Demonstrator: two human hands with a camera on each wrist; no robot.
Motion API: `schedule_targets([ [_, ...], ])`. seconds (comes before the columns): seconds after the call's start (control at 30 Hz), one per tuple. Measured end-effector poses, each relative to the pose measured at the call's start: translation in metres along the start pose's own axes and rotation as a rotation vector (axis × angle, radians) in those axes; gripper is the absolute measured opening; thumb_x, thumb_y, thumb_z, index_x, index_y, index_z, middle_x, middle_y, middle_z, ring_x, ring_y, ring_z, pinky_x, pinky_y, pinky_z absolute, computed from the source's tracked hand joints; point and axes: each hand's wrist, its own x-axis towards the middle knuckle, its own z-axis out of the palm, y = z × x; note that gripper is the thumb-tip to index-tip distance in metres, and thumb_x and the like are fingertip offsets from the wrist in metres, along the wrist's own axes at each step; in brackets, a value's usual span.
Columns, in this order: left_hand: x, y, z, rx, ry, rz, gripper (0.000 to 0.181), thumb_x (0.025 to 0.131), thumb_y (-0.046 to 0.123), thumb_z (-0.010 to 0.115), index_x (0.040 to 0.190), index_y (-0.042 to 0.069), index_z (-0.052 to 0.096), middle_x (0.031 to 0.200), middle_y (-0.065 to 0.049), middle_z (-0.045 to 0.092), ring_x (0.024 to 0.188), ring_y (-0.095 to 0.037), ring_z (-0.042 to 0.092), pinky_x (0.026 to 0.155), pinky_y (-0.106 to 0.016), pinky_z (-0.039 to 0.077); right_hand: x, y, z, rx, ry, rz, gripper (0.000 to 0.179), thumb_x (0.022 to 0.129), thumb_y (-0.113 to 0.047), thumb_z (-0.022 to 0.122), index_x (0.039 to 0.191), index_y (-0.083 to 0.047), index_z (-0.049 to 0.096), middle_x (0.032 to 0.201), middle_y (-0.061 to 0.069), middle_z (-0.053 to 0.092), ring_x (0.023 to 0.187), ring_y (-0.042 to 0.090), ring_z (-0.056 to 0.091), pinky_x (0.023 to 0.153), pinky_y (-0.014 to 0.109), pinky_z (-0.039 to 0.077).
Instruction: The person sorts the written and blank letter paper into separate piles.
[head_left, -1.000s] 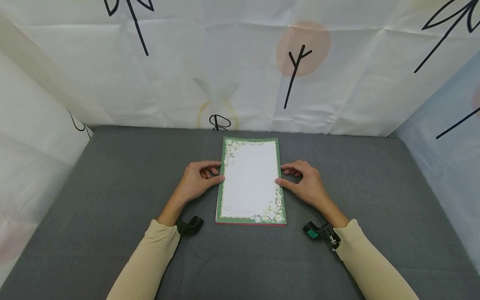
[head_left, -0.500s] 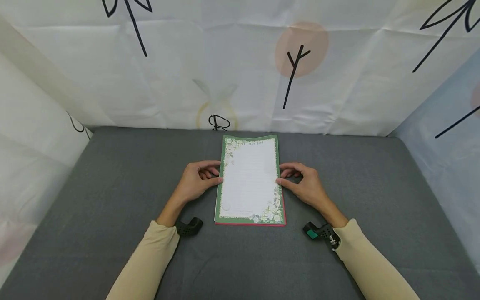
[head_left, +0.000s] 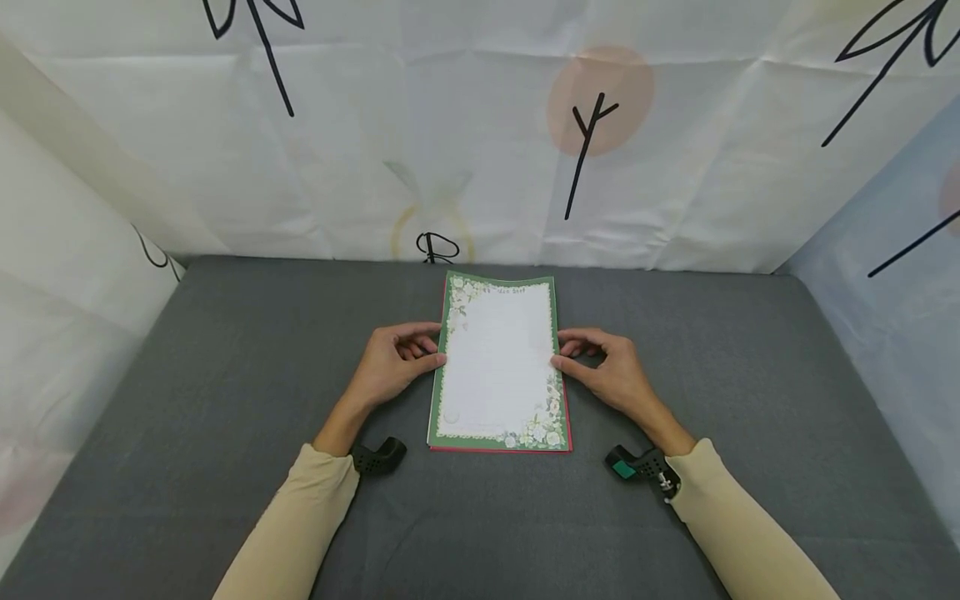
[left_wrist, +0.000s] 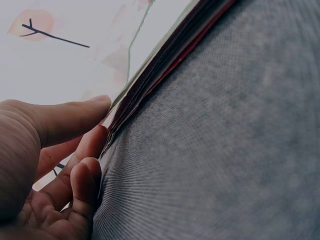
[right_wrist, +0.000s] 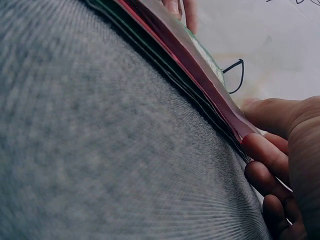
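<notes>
A stack of stationery paper [head_left: 498,358] lies upright before me in the head view, its top sheet lined and white with a green border and white flowers. Red sheets peek out along its bottom and lower right edges. My left hand [head_left: 393,360] grips the left edge, thumb on top and fingers curled at the side. On the opposite edge my right hand [head_left: 603,365] does the same. Up close in the left wrist view, the paper edges [left_wrist: 155,70] show slightly fanned layers. Green and red layers [right_wrist: 190,82] show between thumb and fingers in the right wrist view.
A grey cloth [head_left: 712,358] covers the table under the stack. White curtains [head_left: 495,108] printed with leaf and tree shapes stand behind and at both sides. Each wrist wears a black camera mount [head_left: 381,455] near its beige sleeve [head_left: 296,517].
The top sheets have shifted slightly left against the red ones, so red now shows along the lower right and upper left edges. Both hands have stayed almost in place.
</notes>
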Motion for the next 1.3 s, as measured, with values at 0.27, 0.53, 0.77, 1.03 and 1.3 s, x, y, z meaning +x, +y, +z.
schedule_targets([
  [0.27, -0.001, 0.002, 0.000, 0.008, -0.001, -0.012, 0.042, 0.087, 0.003, 0.080, 0.127, -0.002, 0.068, 0.093, -0.013, 0.071, 0.073, -0.016, 0.060, 0.067, -0.024, 0.049, -0.002, 0.031, 0.004, -0.036, 0.008, 0.000, 0.035, 0.083, 0.000, 0.082, 0.117, 0.004, 0.072, 0.092, 0.013, 0.072, 0.085, 0.030, 0.064, 0.079, 0.041, 0.047],
  [0.53, -0.002, 0.001, -0.001, 0.014, 0.007, -0.010, 0.042, 0.087, 0.004, 0.080, 0.127, -0.003, 0.068, 0.094, -0.014, 0.071, 0.074, -0.016, 0.061, 0.068, -0.024, 0.050, -0.002, 0.036, 0.003, -0.035, 0.001, -0.046, 0.035, 0.084, -0.004, 0.082, 0.118, 0.000, 0.074, 0.091, 0.006, 0.072, 0.085, 0.023, 0.065, 0.078, 0.036, 0.050],
  [0.77, -0.003, 0.001, 0.000, 0.031, 0.015, -0.009, 0.041, 0.087, 0.004, 0.080, 0.126, -0.002, 0.069, 0.094, -0.012, 0.071, 0.074, -0.015, 0.061, 0.068, -0.024, 0.050, -0.003, 0.034, 0.002, -0.032, 0.005, -0.079, 0.036, 0.082, -0.001, 0.084, 0.116, 0.000, 0.074, 0.090, 0.006, 0.070, 0.083, 0.023, 0.065, 0.076, 0.036, 0.050],
  [1.03, -0.006, 0.003, 0.001, 0.018, 0.017, 0.009, 0.039, 0.086, 0.004, 0.081, 0.124, -0.002, 0.071, 0.092, -0.013, 0.070, 0.074, -0.017, 0.060, 0.067, -0.025, 0.050, -0.006, 0.034, 0.002, 0.023, -0.027, -0.035, 0.038, 0.083, 0.004, 0.080, 0.119, 0.005, 0.071, 0.092, 0.011, 0.072, 0.083, 0.023, 0.065, 0.076, 0.038, 0.050],
  [1.3, -0.006, 0.005, -0.001, 0.015, 0.020, 0.010, 0.038, 0.088, 0.006, 0.080, 0.124, 0.001, 0.071, 0.091, -0.009, 0.071, 0.075, -0.017, 0.062, 0.069, -0.025, 0.051, -0.005, 0.006, -0.003, 0.087, -0.050, -0.031, 0.036, 0.084, 0.013, 0.073, 0.119, 0.014, 0.066, 0.091, 0.022, 0.072, 0.079, 0.025, 0.065, 0.073, 0.032, 0.051],
])
